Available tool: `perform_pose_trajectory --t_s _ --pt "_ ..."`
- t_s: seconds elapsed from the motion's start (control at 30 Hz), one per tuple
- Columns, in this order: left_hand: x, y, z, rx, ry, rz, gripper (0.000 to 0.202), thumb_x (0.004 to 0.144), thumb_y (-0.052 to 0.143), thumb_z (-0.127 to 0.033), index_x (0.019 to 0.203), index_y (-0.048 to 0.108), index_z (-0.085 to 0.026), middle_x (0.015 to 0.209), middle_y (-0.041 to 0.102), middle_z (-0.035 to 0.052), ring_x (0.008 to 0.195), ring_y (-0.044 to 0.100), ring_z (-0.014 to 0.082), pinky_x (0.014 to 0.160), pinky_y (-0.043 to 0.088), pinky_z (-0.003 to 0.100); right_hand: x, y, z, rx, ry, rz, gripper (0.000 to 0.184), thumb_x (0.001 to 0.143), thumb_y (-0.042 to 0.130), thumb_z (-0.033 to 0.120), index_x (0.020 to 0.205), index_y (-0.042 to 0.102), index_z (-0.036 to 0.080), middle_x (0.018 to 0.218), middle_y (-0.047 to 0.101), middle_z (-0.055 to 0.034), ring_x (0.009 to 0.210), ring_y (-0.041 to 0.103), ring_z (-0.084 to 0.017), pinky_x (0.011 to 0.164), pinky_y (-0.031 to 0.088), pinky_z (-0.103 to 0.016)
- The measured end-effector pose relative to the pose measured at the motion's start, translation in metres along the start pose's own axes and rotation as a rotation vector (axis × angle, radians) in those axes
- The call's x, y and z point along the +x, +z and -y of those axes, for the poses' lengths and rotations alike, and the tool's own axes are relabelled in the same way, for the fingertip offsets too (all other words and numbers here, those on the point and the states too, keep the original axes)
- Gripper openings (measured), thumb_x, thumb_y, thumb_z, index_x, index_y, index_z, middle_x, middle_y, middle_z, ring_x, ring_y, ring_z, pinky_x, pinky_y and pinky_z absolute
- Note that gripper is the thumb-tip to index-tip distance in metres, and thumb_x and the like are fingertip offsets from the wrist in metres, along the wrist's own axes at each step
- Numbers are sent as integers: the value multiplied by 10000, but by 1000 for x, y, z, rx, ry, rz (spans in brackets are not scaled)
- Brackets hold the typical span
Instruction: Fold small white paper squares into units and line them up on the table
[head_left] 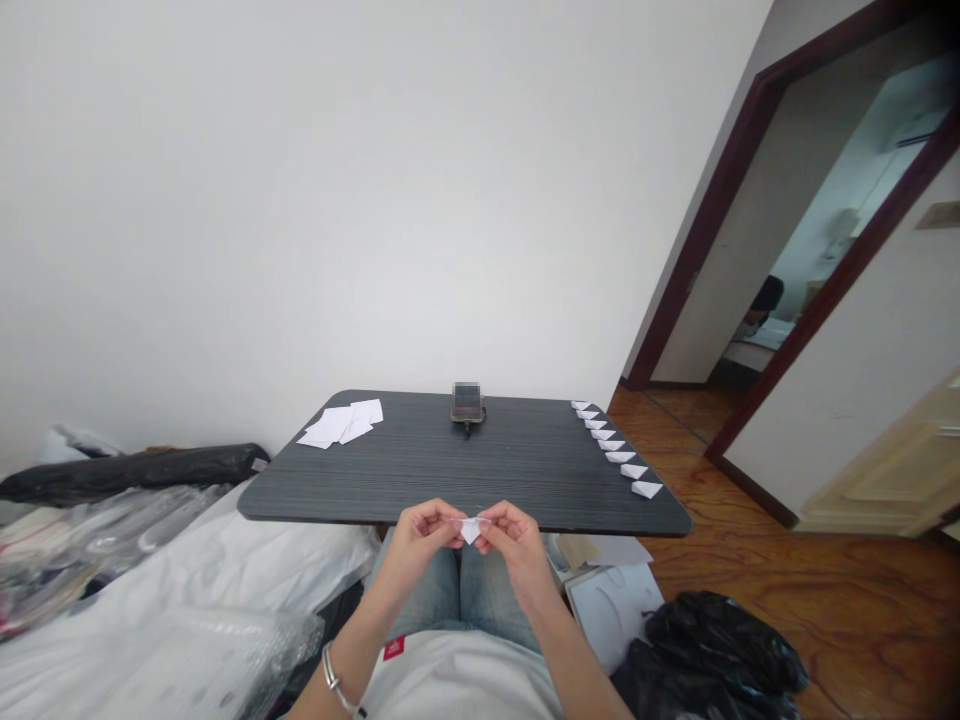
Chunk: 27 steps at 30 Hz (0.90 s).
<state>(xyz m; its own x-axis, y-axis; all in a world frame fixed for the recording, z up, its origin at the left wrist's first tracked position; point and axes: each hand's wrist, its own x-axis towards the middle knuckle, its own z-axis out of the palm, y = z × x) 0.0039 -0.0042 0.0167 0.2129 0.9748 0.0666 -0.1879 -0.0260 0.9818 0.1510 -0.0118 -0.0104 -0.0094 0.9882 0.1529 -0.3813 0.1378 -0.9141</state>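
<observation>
Between my two hands, just off the near edge of the dark table (pixel 420 470), is a small folded piece of white paper (pixel 471 530) that tapers to a point at the bottom. My left hand (pixel 429 528) pinches its left corner between thumb and fingers. The right corner is pinched the same way by my right hand (pixel 511 530). Parts of the paper's sides are hidden behind the fingertips. Several folded white paper pieces (pixel 620 456) lie in a row down the table's right side. Loose white paper sheets (pixel 337 424) overlap at the far left.
A phone-like device (pixel 467 402) stands propped at the table's back middle, near the white wall. Plastic-wrapped items (pixel 187 590) are piled to the left. On the right, black plastic bags (pixel 712 650) and a white paper bag (pixel 615 605) sit on the wooden floor, below the doorway.
</observation>
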Motion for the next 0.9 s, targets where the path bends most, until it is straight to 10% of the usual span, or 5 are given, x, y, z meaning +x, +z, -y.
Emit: perform_pose_trajectory --t_s 0.7,0.9 --pt "-1 -4 -4 -26 46 108 248 619 746 -302 534 591 -128 585 600 10 562 563 109 533 475 202 -1 -2 4 -28 -190 86 82 672 681 220 605 651 185 577 558 18 500 542 -117 484 443 -235" --pt "-2 -2 -8 -73 25 29 234 711 658 -360 767 532 -171 747 644 13 658 604 134 563 521 244 -1 -4 2 -158 -306 53 103 718 626 177 619 645 195 587 549 16 524 539 -123 507 442 -242"
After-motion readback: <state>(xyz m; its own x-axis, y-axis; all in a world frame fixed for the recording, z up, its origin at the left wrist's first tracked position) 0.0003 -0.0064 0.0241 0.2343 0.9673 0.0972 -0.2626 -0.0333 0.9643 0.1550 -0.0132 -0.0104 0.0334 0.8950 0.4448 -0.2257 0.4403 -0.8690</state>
